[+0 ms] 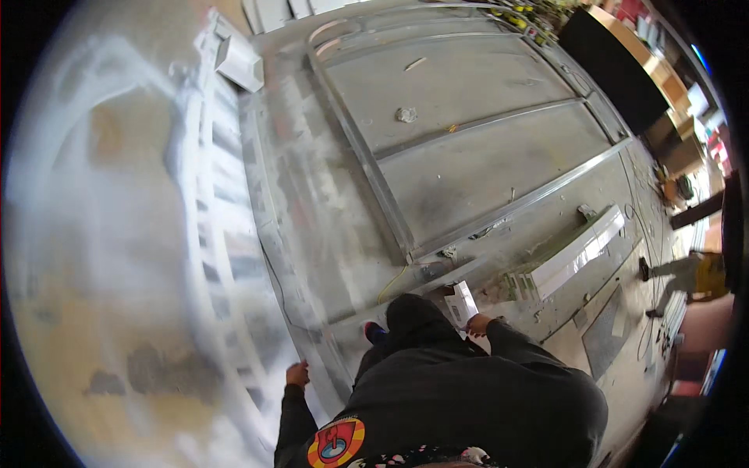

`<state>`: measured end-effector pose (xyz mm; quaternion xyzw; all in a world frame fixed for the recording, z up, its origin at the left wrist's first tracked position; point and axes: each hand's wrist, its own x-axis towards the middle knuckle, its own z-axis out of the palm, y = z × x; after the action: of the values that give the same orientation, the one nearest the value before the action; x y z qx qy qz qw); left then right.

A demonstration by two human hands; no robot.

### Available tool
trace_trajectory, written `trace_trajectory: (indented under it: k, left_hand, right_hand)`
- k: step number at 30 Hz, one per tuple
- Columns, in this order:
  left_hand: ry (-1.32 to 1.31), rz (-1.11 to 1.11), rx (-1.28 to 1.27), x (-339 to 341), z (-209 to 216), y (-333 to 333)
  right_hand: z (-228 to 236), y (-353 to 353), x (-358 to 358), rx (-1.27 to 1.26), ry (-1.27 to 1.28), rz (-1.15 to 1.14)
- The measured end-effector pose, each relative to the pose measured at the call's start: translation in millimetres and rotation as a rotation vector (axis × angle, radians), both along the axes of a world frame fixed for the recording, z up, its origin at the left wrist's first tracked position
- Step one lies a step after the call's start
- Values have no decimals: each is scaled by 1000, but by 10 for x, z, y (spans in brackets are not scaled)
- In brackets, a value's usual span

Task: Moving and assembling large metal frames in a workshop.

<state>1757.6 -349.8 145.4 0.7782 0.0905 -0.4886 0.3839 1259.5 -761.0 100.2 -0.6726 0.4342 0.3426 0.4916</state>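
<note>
My right hand (477, 324) is closed on the near end of a small white rectangular piece (462, 304) with dark marks on its face, held in front of my bent knee. Whether it is a box or a folded panel I cannot make out. My left hand (297, 374) hangs out to the left, fingers curled in, with no object visible in it. Below it runs a long pale strip along the floor. My dark shoe (376, 333) shows beside my knee, near a thin yellow cord (393, 284).
Ahead lies a large metal frame (363, 160) with crossbars. A long white panel (579, 253) lies to the right, beyond it a grey mat (608, 331). A white tray-like box (239, 64) sits at the far left. Another person (690, 277) stands at the right. Cables cross the floor.
</note>
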Motion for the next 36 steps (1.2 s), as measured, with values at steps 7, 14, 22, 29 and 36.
trace_trajectory:
  k: [7, 14, 22, 29, 36]
  left_hand:
    - [-65, -387, -313, 1723, 324, -2523]
    - [-32, -609, -467, 2448, 370, -4488]
    - [119, -996, -95, 3613, 611, -5660]
    - [172, -1015, 31, 4228, 743, -7377]
    - [109, -1611, -118, 4476, 224, -9793]
  right_hand:
    - [-100, -299, 937, -361, -388, -767]
    - [-363, -975, 2452, -169, -97, -701]
    - [88, -1793, 4022, -136, -333, -1385]
    - [255, -2160, 4750, -74, -552, -1992]
    - [278, -1910, 5725, -250, -299, -2539]
